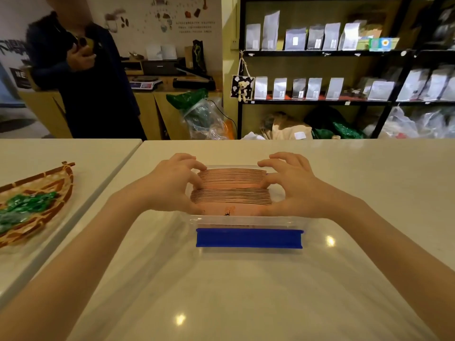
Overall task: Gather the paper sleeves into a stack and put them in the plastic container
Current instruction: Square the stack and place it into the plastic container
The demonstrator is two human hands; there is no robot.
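A stack of pinkish-brown paper sleeves stands on edge inside a clear plastic container with a blue clip on its near side. My left hand grips the stack's left end and my right hand grips its right end, fingers curled over the top edges. A gap splits the sleeves into a far bundle and a near bundle. The container's far rim shows just behind the stack; its side walls are hidden by my hands.
A woven bamboo tray with green wrapped items lies on the adjoining table at left. A person in dark clothes stands beyond the table's far edge. Black shelves with pouches fill the back right.
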